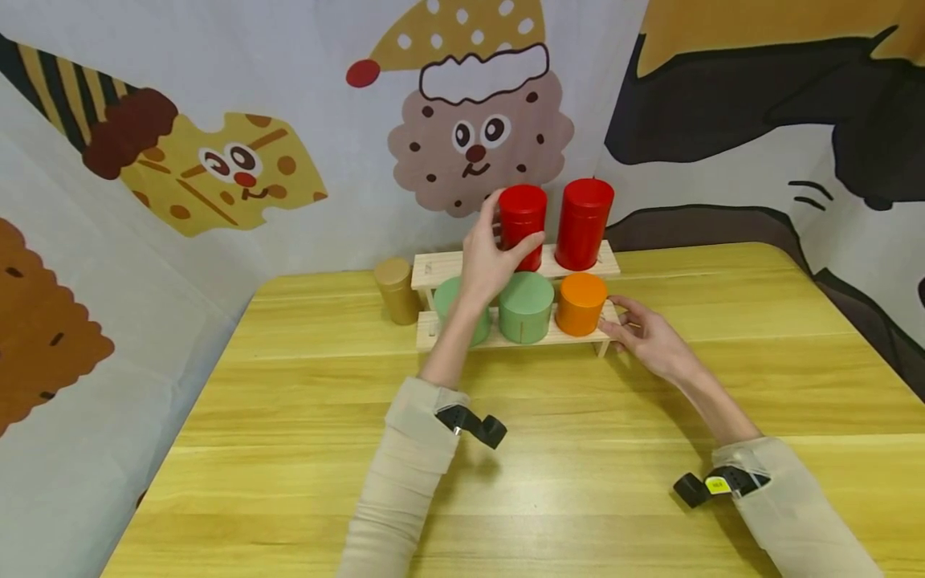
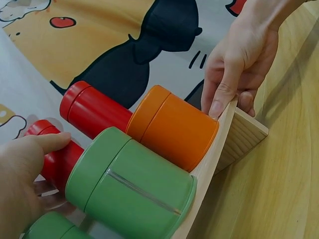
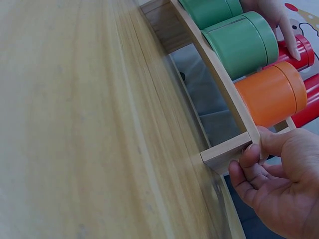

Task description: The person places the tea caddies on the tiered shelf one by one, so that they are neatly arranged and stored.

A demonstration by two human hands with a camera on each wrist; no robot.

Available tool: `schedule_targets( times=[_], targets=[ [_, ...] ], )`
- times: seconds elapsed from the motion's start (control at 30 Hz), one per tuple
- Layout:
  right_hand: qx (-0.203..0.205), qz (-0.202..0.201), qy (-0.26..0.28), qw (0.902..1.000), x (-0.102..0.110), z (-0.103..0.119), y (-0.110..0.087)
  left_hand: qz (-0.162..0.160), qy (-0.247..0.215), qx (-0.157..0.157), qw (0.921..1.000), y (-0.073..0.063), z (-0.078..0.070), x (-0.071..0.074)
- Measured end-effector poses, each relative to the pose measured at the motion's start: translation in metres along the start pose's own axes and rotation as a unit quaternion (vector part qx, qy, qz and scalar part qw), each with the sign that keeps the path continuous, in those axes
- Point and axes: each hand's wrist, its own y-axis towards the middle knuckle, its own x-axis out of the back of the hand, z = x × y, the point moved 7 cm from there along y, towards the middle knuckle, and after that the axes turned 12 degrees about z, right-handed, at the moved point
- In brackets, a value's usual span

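A two-tier wooden rack (image 1: 426, 327) stands on the table against the backdrop. My left hand (image 1: 486, 255) grips the left red canister (image 1: 523, 210) on the upper tier, thumb on its near side. Beside it the other red canister (image 1: 585, 221) stands upright. On the lower tier are a green canister (image 1: 526, 311), a second green canister (image 1: 446, 294) partly covered by my left wrist, and an orange canister (image 1: 581, 305). My right hand (image 1: 650, 337) pinches the right end of the lower shelf (image 3: 227, 97), thumb on top and fingers beneath.
A gold canister (image 1: 397, 293) stands on the table just left of the rack. Behind the rack hangs a cartoon-printed cloth (image 1: 347, 217). The wood-grain table (image 1: 535, 482) stretches in front of the rack and to both sides.
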Motion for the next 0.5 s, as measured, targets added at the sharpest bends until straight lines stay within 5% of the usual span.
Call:
schedule_targets(
  times=[0.5],
  targets=[
    [0.009,0.0,0.005,0.9999,-0.0002,0.0016,0.0005,0.014,-0.009,0.018,0.9997,-0.0014,0.0036,-0.0008]
  ],
)
